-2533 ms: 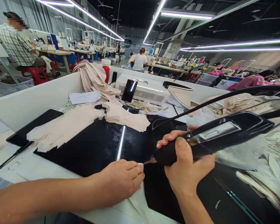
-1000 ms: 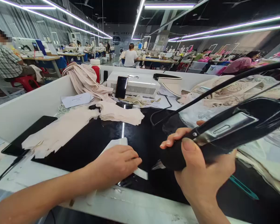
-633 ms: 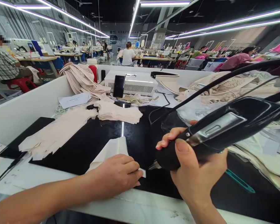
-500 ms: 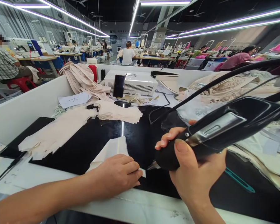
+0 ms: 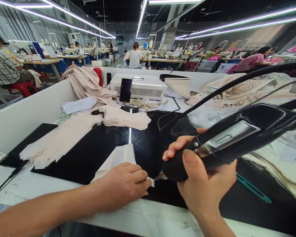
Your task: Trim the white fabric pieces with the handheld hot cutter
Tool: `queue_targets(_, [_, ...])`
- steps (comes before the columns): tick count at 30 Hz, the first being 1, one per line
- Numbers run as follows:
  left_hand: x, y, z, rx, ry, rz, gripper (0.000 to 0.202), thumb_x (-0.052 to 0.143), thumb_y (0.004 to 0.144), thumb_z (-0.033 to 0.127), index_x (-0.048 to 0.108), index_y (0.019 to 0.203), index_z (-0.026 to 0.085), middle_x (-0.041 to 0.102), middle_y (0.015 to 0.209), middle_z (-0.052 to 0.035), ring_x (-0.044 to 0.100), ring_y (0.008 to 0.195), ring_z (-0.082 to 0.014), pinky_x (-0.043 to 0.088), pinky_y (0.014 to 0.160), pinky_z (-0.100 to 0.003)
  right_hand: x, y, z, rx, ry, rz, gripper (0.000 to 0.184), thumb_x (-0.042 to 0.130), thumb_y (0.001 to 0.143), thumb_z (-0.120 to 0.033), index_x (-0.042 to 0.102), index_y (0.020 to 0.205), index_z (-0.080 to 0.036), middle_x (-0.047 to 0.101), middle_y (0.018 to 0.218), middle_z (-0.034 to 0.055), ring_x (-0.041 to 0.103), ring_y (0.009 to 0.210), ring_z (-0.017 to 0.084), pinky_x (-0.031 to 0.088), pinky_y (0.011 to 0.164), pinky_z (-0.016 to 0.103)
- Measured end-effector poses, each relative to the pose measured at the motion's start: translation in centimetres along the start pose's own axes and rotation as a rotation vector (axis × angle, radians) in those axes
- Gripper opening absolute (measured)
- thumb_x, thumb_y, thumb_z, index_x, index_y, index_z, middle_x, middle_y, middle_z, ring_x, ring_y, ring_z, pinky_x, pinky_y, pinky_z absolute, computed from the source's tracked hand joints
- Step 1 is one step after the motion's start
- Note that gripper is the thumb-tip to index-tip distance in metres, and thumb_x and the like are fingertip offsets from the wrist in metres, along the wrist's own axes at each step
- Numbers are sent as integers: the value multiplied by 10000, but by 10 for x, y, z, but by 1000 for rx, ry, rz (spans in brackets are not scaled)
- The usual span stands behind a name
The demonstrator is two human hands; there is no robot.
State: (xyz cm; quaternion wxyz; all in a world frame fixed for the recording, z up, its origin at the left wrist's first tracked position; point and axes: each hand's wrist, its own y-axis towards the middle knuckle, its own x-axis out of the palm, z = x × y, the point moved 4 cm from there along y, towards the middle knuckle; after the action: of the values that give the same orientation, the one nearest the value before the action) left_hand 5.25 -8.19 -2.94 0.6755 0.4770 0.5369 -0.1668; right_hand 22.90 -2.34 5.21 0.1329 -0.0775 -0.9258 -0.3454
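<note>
In the head view my right hand (image 5: 204,184) is wrapped round a black corded handheld tool (image 5: 227,141) with a silver lever and a narrow metal tip. Its thumb lies along the near side of the grip. The tip meets the small end of a cream fabric piece (image 5: 120,156), just right of my left fingers; whether it touches or only adjoins the edge I cannot tell. My left hand (image 5: 128,182) has its fingers closed together on that piece, pressing it against the black work surface (image 5: 153,141). The hand covers much of the fabric's near part.
Stacked cream fabric pieces (image 5: 125,118) and a second spread pile (image 5: 59,138) lie at the left. A teal slim tool (image 5: 254,188) rests at right. Behind are a white vented box (image 5: 140,86), a phone (image 5: 125,90) and heaped fabric (image 5: 236,87). The tool's black cable (image 5: 224,82) arches overhead.
My right hand has brought the tool slightly left and down, so its tip is now at the fabric's end. My left hand has stayed nearly still.
</note>
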Motion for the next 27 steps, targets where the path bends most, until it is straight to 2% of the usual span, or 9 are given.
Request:
queue_targets(6, [0,-1,0,-4,-1,6,190,640,1313,291,754,1301,140,802,1127,-66,814,1014,-219,668,892,-357,0,-1,3,-2,-10,-20,448,1045,985,-506,739,1267,-339,795,860,-65,726,572,171,669,510,314])
queue_targets(10, [0,-1,0,-7,-3,10,207,616,1323,289,755,1303,137,797,1129,-68,812,1018,-217,659,902,-346,0,-1,1,24,5,13,465,1061,958,-501,746,1253,-330,787,848,-71,725,567,170,673,510,315])
queue_targets(13, [-1,0,0,-4,0,-1,200,637,1316,297,755,1302,136,793,1132,-71,806,1012,-222,658,891,-350,-1,-2,-3,30,5,58,507,1085,919,-540,748,1231,-326,773,818,-72,712,542,181,663,484,332])
queue_targets(16, [-1,0,0,-5,-2,-37,195,662,1307,302,758,1329,134,790,1144,-78,804,1030,-223,661,904,-346,0,-4,-6,38,-5,48,527,1094,897,-560,750,1220,-325,772,804,-66,701,529,192,646,453,348])
queue_targets(23, [-1,1,-1,-12,-19,-48,171,682,1297,301,776,1304,158,794,1130,-73,798,1020,-222,670,904,-349,-1,-10,-6,44,-25,18,493,1069,943,-537,742,1248,-330,781,827,-64,712,552,184,646,493,333])
queue_targets(27, [-1,-1,-3,11,-13,-55,163,740,1269,298,775,1325,149,805,1167,-84,807,1070,-222,685,957,-352,-2,-9,-6,42,-11,1,503,1071,941,-543,744,1258,-331,787,846,-66,718,556,180,654,503,330])
